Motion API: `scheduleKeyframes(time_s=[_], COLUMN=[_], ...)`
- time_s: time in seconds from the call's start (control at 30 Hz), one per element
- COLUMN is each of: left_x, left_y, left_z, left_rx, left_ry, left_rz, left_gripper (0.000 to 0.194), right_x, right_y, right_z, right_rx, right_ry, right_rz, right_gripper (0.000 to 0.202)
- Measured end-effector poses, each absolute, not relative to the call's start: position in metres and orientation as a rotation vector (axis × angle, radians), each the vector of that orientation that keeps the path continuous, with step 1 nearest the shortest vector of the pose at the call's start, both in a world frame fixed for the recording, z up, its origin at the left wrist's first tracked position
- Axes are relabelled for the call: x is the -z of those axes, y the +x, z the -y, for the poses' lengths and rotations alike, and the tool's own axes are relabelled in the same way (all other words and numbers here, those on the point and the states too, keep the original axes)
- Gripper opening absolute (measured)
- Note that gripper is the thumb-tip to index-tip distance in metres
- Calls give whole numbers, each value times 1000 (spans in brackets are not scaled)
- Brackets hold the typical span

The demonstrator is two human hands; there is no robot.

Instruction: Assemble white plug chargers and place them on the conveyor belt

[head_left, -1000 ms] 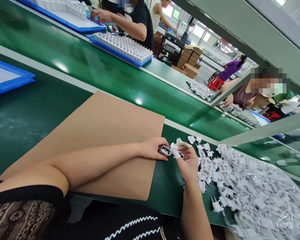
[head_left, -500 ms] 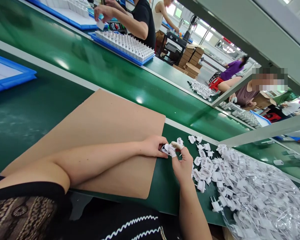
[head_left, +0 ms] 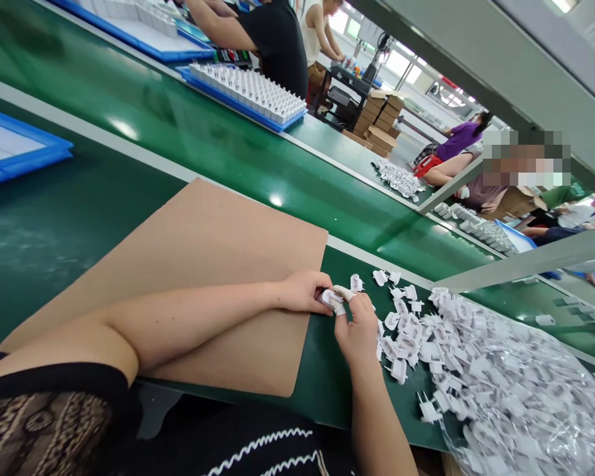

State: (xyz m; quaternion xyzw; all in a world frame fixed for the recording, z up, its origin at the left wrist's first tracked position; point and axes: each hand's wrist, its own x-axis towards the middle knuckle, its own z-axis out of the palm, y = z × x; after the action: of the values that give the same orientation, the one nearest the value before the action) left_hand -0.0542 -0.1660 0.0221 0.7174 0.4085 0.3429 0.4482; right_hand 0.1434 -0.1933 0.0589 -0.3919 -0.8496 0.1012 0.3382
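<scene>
steadily now: your left hand (head_left: 305,291) grips the casing (head_left: 320,297), and the white piece (head_left: 332,300) meets its end under your right hand (head_left: 359,324).
just past the brown sheet's (head_left: 218,225) right edge, above the tabletop (head_left: 322,370), keep the left grip firm so the casing doesn't tilt; the white piece, pinched in your right fingertips, likely wants holding square and even pressure. your finger covers (head_left: 346,292) hide the join, so you can't tell whether it's fully seated. further right, the loose plug pieces (head_left: 406,334) overlap too much to count, and the clear bag (head_left: 570,433) over more of them glares and runs out of view.
</scene>
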Motion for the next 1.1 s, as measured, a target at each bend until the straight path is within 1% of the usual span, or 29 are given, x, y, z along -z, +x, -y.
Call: scheduleKeyframes(time_s=[0.2, 0.47, 0.9, 1.1], left_x=[-25, -25, -25, -27], left_y=[-54, -53, -53, -53], left_z=[167, 167, 167, 167], left_rx=[-837, -845, -800, -793], left_ry=[1780, 1774, 1778, 1790], left_rz=[-1023, -1027, -1015, -1020], left_gripper=[33, 33, 33, 35], right_x=[-57, -60, -57, -56], right_y=[145, 139, 138, 135], right_z=[194, 196, 201, 199], right_rx=[-251, -284, -185, -165], right_ry=[-1025, -1027, -1000, -1035], right_rz=[2197, 2128, 2102, 2149], right_gripper=[39, 31, 37, 31])
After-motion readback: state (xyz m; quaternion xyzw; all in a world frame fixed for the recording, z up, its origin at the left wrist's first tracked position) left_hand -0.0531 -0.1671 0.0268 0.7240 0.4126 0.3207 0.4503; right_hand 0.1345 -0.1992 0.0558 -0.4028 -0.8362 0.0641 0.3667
